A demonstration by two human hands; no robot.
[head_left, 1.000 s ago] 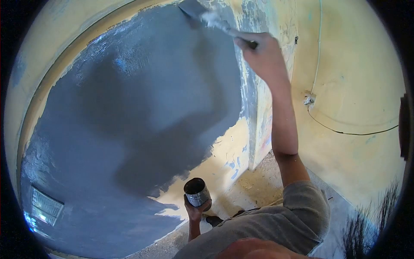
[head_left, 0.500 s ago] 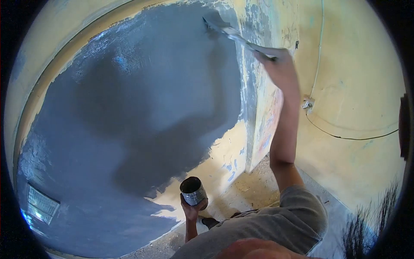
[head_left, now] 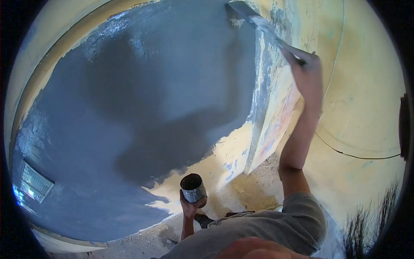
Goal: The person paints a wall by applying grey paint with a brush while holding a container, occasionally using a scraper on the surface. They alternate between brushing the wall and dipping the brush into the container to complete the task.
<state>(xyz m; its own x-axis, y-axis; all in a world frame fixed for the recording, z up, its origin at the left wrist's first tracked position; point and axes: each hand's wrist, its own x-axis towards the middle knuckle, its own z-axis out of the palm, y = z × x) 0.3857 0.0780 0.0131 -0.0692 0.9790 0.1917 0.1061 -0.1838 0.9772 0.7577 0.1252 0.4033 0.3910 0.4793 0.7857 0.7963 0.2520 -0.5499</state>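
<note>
Gripping a long-handled, flat, grey-smeared brush (head_left: pixel 264 26), right hand (head_left: pixel 308 77) lies right of the dark grey wall patch (head_left: pixel 194 56); brush slants up-left to patch's upper right edge. Left hand (head_left: pixel 189 209), farther off, clasps a dark cylindrical can (head_left: pixel 193 192) by patch's lower right.

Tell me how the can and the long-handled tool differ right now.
The can is squat and round with an open mouth; the tool is long, with a wide, flat end. The can sits low in the left hand, its mouth facing up, while the tool slants across the upper part of the gray wall patch from the raised right hand. Both look grayish and are hand-held.
</note>
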